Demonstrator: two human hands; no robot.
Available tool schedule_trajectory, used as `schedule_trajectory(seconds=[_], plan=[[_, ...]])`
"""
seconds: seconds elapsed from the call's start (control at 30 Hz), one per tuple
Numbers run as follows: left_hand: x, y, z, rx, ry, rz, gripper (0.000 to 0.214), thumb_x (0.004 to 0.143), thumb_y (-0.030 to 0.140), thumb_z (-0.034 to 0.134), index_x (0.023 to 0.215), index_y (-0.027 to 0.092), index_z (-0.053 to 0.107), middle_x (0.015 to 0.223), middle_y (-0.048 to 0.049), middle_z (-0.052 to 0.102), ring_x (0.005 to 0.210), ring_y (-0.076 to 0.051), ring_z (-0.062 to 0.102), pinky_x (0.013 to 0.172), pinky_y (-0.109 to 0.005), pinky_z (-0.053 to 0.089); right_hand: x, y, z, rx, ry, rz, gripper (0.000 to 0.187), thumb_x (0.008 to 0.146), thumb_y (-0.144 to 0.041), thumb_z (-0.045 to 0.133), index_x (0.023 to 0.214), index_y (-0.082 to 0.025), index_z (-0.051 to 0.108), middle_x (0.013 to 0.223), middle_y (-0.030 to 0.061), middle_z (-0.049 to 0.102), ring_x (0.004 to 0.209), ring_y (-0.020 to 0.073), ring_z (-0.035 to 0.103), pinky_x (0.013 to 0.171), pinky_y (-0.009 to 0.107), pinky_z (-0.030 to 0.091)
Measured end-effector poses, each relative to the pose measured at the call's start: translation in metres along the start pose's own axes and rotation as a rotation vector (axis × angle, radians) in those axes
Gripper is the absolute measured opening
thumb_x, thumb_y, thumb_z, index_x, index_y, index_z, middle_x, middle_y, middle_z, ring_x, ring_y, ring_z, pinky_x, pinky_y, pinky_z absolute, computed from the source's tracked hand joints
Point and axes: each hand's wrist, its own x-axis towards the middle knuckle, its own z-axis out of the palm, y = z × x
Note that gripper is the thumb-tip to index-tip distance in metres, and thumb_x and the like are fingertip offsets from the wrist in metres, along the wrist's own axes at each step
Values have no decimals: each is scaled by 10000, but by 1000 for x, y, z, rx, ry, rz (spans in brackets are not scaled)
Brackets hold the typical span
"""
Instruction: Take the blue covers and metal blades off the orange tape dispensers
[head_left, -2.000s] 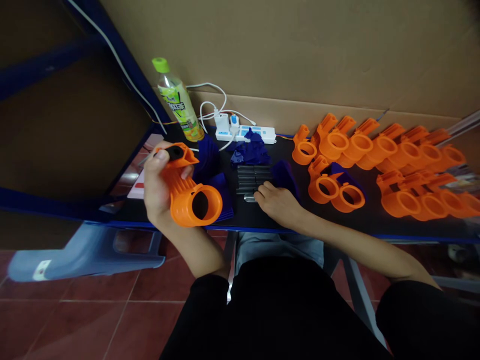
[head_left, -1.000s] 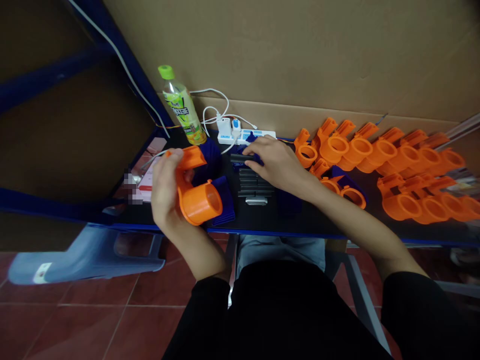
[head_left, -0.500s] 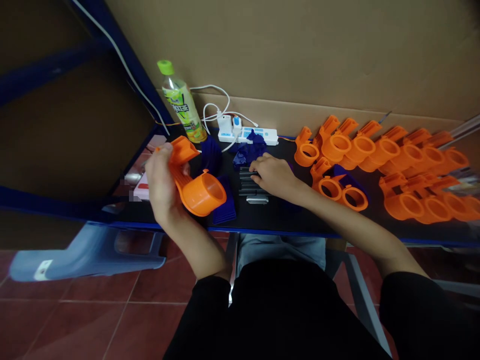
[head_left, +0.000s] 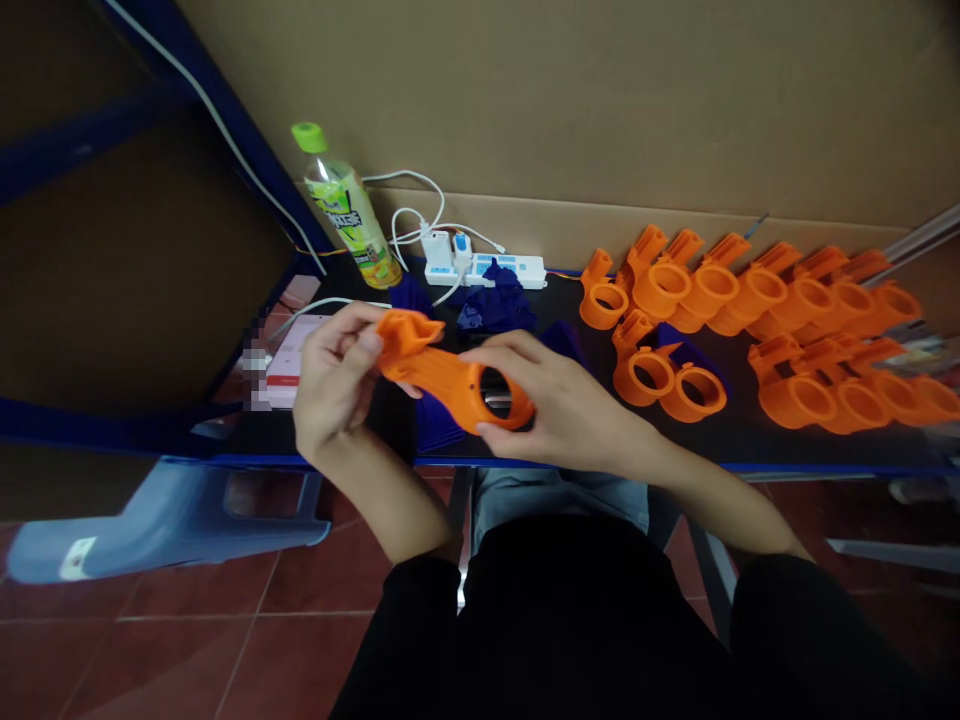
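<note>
An orange plastic ring holder [head_left: 442, 378] is held above the table between both hands. My left hand [head_left: 337, 375] grips its narrow, channel-like end, thumb on top. Fingers of my right hand [head_left: 551, 400] are closed around the rim of its round ring on the other side. The ring's opening faces up toward me, and a bit of the dark table shows through it. Beneath the holder lie dark blue flat pieces [head_left: 439, 425], partly covered. The black ribbed item on the table is now mostly hidden behind my right hand.
Rows of similar orange holders [head_left: 712, 290] stand at the right. A power strip [head_left: 525, 270] with white cables, crumpled blue scraps [head_left: 499, 302] and a green-capped bottle [head_left: 349, 215] sit along the back wall. A phone [head_left: 289, 365] lies at the left; a blue stool [head_left: 187, 515] stands below.
My right hand has left the black ribbed item and taken hold of the holder's ring. My left hand has turned the holder so its ring points right.
</note>
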Motion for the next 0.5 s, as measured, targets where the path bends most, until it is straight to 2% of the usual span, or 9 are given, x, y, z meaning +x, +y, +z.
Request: schedule_trajectory(seconds=[0.07, 0.13, 0.2, 0.27, 0.33, 0.4, 0.5], plan=[[2, 2, -2, 4, -24, -11, 638, 801, 749, 823, 981, 138, 793, 895, -177, 828, 529, -296, 752, 321, -341, 526, -26, 10, -17, -145, 140, 109, 590, 976, -324, 690, 1553, -249, 591, 1502, 139, 583, 1396, 301, 599, 1185, 473, 524], [6, 5, -2, 12, 39, -2, 644, 857, 782, 721, 959, 151, 803, 974, -192, 849, 499, -289, 742, 269, -327, 458, -58, 31, -39, -360, 364, 286, 625, 978, -331, 675, 1593, -271, 578, 1489, 164, 570, 1447, 340, 557, 1221, 537, 481], [10, 6, -2, 33, 165, 17, 568, 890, 721, 688, 875, 163, 787, 919, -172, 851, 465, -253, 720, 266, -290, 410, -96, 62, -63, -562, 610, 481, 642, 966, -344, 688, 1593, -234, 605, 1500, 197, 541, 1472, 325, 537, 1253, 487, 449], [13, 6, -2, 64, 276, 12, 482, 890, 636, 694, 824, 163, 760, 830, -148, 837, 436, -215, 691, 285, -262, 388, -134, 96, -83, -690, 729, 710, 696, 937, -368, 731, 1602, -198, 618, 1504, 219, 540, 1431, 312, 578, 1241, 430, 452], [15, 4, -2, 89, 330, -5, 437, 873, 586, 698, 802, 156, 735, 773, -135, 818, 425, -198, 678, 302, -254, 380, -167, 126, -94, -748, 677, 974, 743, 941, -423, 736, 1639, -219, 583, 1525, 223, 562, 1432, 339, 588, 1188, 451, 482], [15, 2, -2, 97, 344, -17, 412, 874, 551, 692, 805, 146, 724, 748, -131, 803, 430, -192, 678, 316, -254, 373, -188, 146, -97, -737, 581, 1166, 743, 961, -479, 710, 1652, -248, 564, 1552, 228, 566, 1417, 378, 607, 1112, 494, 515], [16, 0, -2, 100, 339, -22, 367, 902, 491, 656, 818, 140, 718, 726, -131, 787, 406, -182, 644, 320, -262, 343, -201, 159, -89, -692, 466, 1274, 696, 973, -498, 682, 1616, -243, 600, 1549, 233, 584, 1373, 395, 640, 1049, 492, 536]])
